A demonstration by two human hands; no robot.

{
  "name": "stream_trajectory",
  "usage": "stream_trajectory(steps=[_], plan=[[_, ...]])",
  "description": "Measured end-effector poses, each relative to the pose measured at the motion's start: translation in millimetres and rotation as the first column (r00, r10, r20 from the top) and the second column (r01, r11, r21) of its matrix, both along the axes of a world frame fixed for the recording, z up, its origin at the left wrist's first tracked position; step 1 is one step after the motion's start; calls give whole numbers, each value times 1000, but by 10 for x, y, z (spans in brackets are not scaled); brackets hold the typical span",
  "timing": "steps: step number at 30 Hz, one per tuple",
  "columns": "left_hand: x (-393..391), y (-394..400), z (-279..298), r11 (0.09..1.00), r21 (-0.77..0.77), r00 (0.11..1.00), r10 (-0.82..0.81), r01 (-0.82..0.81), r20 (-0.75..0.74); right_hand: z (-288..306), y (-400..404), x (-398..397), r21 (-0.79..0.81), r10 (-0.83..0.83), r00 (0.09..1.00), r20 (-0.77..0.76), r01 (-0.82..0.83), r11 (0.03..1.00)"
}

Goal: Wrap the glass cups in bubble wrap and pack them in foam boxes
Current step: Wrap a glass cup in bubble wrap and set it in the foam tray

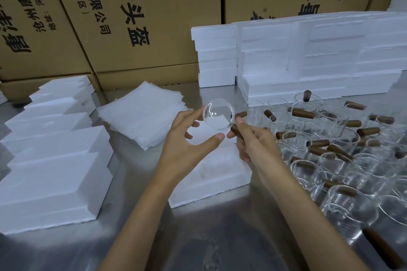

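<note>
The step in hand looks like the pick-up and check of one cup (218,116) before wrapping: it is held up in the air above the foam slab (209,174) that lies in the middle of the table (220,237), and no bubble wrap is on it yet.

The right hand (251,138) is curled round the cup's brown wooden handle (236,132), pinching it between thumb and fingers, just right of the slab's far end. The left hand (187,138) is spread, its fingertips touching the glass rim on the left side and its thumb reaching up under the bowl; it steadies rather than clamps.

The cup is clear, thin-walled and round, tilted so that its mouth or base faces the camera; I cannot tell which. It reflects light and shows the white foam through it.

The next move, as I judge it, calls for a sheet from the wrap stack (143,114), which lies just left of the slab's far end. The left hand is nearer to it and would have to let go of the glass, leaving the whole cup hanging by its handle.

More cups (330,149) stand crowded right of the slab. Foam boxes (55,171) sit left of it, and more (308,61) are stacked beyond it.
</note>
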State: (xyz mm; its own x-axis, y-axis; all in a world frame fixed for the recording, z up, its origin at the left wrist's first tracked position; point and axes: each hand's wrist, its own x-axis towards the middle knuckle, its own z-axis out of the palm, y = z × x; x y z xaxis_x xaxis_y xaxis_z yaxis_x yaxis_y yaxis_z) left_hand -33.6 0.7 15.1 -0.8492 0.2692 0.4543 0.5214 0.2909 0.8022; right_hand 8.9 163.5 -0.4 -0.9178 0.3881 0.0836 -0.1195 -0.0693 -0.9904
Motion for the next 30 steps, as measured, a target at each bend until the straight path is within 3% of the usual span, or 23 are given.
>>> stream_trajectory(steps=[3,6,9,12,15,17,21,25,27,30], plan=[[-27,-13,-6,999,2,999,-33,33,16,1,13,-10,-34,42,999,4,-42,999],[-139,-71,-82,998,23,996,-65,64,67,17,32,-13,-323,134,989,-68,-149,935],[-290,-146,-209,988,-130,994,94,-85,58,20,83,-17,-490,142,980,-137,-191,850],[-431,-159,-250,953,-282,988,138,-115,64,20,95,-37,-509,96,987,-132,-150,848],[-497,-89,-225,853,-521,995,14,40,100,18,106,-48,-462,59,991,-118,-108,881],[-496,-54,-232,792,-608,998,-15,54,69,16,117,-51,-444,49,990,-129,-102,890],[-484,-79,-228,851,-524,1000,-7,16,19,34,154,-66,-468,25,988,-153,-95,879],[-514,-179,-169,939,-344,999,-1,15,40,26,169,-72,-486,20,988,-155,-94,869],[-637,-288,-74,943,-296,987,126,-151,-103,23,171,-75,-488,19,989,-149,-91,868],[-1035,-484,125,867,-272,901,356,-417,-248,16,165,-84,-480,20,990,-140,-85,873]])
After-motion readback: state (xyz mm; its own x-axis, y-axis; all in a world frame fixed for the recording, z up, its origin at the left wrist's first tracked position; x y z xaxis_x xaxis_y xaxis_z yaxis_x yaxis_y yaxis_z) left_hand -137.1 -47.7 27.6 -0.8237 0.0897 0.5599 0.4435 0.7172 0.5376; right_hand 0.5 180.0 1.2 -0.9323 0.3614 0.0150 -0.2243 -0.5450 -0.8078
